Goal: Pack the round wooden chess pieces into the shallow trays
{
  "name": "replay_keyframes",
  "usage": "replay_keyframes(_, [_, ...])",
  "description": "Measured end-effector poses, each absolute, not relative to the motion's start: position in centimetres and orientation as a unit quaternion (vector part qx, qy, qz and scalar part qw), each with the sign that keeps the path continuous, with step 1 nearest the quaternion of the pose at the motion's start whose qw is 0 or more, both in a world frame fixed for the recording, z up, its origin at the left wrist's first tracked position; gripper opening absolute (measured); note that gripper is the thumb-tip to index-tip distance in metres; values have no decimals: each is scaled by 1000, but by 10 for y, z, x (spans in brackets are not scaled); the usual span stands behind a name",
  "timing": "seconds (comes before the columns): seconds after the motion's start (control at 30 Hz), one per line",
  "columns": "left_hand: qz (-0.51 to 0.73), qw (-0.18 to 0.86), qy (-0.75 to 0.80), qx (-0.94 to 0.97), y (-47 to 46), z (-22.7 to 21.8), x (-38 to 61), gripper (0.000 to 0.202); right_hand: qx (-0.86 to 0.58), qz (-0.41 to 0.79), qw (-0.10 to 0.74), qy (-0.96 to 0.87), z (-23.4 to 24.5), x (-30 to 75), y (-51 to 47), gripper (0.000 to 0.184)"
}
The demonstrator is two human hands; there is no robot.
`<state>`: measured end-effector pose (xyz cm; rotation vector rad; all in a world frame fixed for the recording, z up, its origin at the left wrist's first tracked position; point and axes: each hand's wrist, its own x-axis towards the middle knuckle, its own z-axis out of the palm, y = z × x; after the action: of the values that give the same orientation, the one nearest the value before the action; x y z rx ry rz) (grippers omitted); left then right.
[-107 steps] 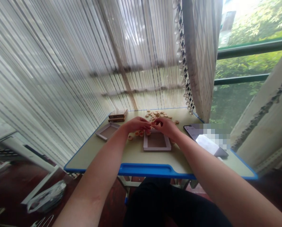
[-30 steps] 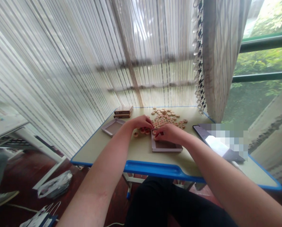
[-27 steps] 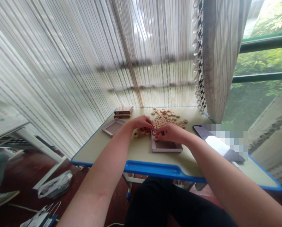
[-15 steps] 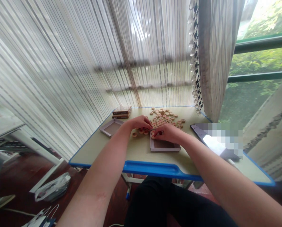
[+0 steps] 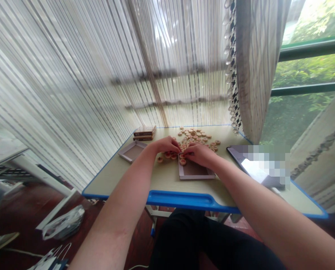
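Note:
A shallow open box (image 5: 197,177) lies in front of me on the desk, with round wooden Chinese chess pieces along its left side. One piece (image 5: 182,162) shows plainly there. My right hand (image 5: 199,153) reaches over the box's far part, its fingers closed at a chess piece near the far left corner. My left hand (image 5: 167,144) is at that same corner, fingers pressed together; what they hold, if anything, is hidden. Beyond both hands spreads a loose heap of chess pieces (image 5: 194,134). Several more lie under and beside my left hand, among them a piece (image 5: 160,159).
A second shallow tray, perhaps the lid (image 5: 131,161), lies left of my left forearm. Stacked small boxes (image 5: 144,132) stand at the far left. A tablet-like device (image 5: 242,163) lies at the right. The desk's blue edge (image 5: 181,198) has a groove.
My right hand has moved away from the piece at the box's left side, up toward the far left corner. That piece is now uncovered. My left hand has hardly moved.

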<state>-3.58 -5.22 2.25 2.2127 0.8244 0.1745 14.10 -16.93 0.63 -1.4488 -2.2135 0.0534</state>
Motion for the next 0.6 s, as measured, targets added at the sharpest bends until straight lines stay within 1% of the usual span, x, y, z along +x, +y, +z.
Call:
replay_keyframes(0.4, [70, 374, 314, 870, -57, 27, -36, 26, -514, 24, 250, -821, 8, 141, -168, 18])
replay_keyframes(0.5, [73, 386, 341, 854, -59, 27, -35, 27, -561, 4, 277, -780, 9, 150, -166, 19])
replay_keyframes(0.6, [116, 392, 387, 827, -61, 25, -32, 27, -631, -31, 309, -711, 6, 168, -157, 25])
